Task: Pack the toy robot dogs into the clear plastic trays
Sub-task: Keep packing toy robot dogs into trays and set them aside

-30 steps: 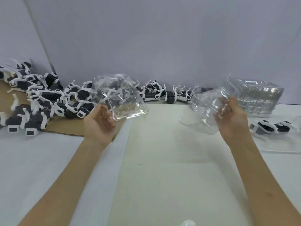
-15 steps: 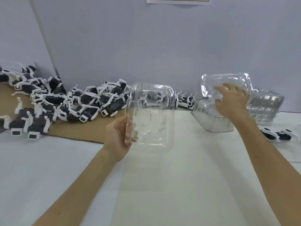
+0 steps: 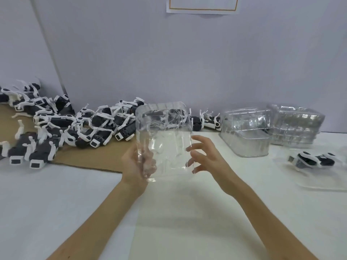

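Note:
My left hand (image 3: 138,163) grips the left edge of a clear plastic tray (image 3: 165,139) and holds it upright above the table's middle. My right hand (image 3: 204,156) is at the tray's right edge with its fingers spread and loosely bent; the fingertips are at the rim, and contact is unclear. A heap of black-and-white toy robot dogs (image 3: 75,126) lies on brown cardboard (image 3: 97,158) at the left. Further dogs (image 3: 208,121) lie along the wall behind the tray.
Two stacks of clear trays (image 3: 246,137) (image 3: 296,126) stand at the back right. At the far right a toy dog (image 3: 313,159) lies in a clear tray (image 3: 323,182). A white sheet (image 3: 187,222) covers the table in front of me. A paper notice (image 3: 201,4) hangs on the wall.
My right hand left the stack of trays at the back right and came across to the held tray's right edge. My left hand kept the tray upright, shifting it slightly right.

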